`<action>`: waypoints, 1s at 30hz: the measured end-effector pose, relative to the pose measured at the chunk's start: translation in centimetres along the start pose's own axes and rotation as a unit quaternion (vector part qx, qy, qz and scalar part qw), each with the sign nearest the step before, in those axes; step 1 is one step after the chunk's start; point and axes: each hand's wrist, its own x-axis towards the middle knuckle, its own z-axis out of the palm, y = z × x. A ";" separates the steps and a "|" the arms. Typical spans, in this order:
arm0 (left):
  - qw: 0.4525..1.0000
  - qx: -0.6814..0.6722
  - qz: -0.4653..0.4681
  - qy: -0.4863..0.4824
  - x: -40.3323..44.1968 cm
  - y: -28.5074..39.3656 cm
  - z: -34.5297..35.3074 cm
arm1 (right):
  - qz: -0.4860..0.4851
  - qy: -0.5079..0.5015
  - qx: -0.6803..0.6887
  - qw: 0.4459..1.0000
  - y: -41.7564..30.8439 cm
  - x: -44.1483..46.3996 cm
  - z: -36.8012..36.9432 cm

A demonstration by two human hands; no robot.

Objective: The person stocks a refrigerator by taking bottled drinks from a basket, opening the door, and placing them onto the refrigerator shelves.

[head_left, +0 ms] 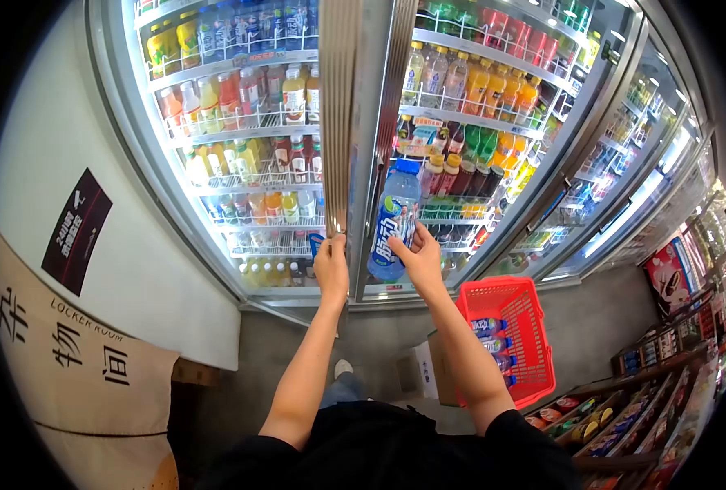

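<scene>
My right hand [422, 260] grips a clear plastic drink bottle [393, 219] with a blue cap and a blue-and-white label. The bottle stands nearly upright, tilted a little, in front of the cooler shelves. My left hand [331, 265] is closed around the edge of a cooler door [342, 114], which is swung outward and seen nearly edge-on. Part of a small blue item [316, 242] shows beside the left fingers; its kind is unclear. Below and to the right, a red plastic basket [523, 314] holds several bottles [493, 344] with blue caps, lying on their sides.
Lit shelves [252, 131] of bottled drinks fill the cooler, with more glass doors along the right. A cardboard box [436, 371] sits on the floor beside the basket. Snack racks [616, 416] line the lower right. A cloth curtain [93, 367] hangs at the left.
</scene>
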 end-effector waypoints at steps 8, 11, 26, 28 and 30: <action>0.994 -0.068 -0.014 0.083 -8.4 0.6 -7.7 | 0.016 -0.037 0.048 0.998 -1.2 -6.4 1.8; 0.977 -0.144 0.048 0.150 -11.6 0.3 -11.1 | 0.021 -0.063 0.061 0.996 -0.8 -7.7 3.5; 0.959 0.084 0.260 0.073 -8.1 6.9 -12.2 | -0.018 -0.161 0.004 0.987 -3.2 -9.2 8.4; 0.978 0.068 0.193 -0.030 -5.3 7.3 -12.3 | -0.022 -0.168 0.032 0.985 -3.4 -9.0 8.8; 0.979 0.042 0.158 -0.125 -2.5 7.1 -12.7 | -0.011 -0.170 0.012 0.985 -3.8 -8.4 9.1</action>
